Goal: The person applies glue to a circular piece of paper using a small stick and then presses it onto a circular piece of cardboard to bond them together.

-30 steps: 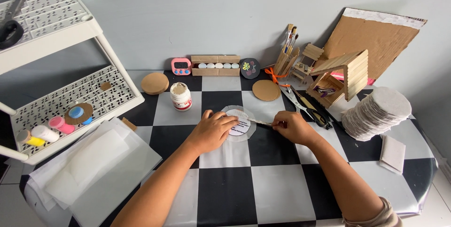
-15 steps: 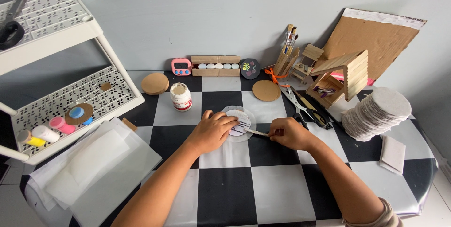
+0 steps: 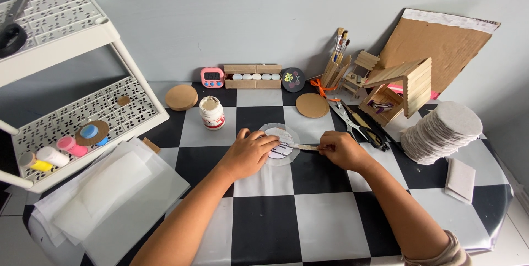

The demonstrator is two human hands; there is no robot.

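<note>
A clear round lid [image 3: 282, 144] with a white label lies on the black-and-white checkered table [image 3: 319, 216]. My left hand [image 3: 249, 153] rests on its left edge and presses it down. My right hand [image 3: 341, 150] pinches a flat wooden stick [image 3: 306, 147] whose tip lies across the lid's right side. A small white jar of paste [image 3: 212, 113] stands just behind my left hand.
A stack of round white pads [image 3: 441, 131] and scissors [image 3: 355, 123] lie to the right, beside a stick house [image 3: 402, 87]. A white rack [image 3: 71, 112] with paint bottles stands left, with plastic sheets [image 3: 110, 189] in front. Cork discs, a timer and brushes line the back.
My right hand has shifted slightly left and the stick now lies over the lid's edge. My left hand stays on the lid.
</note>
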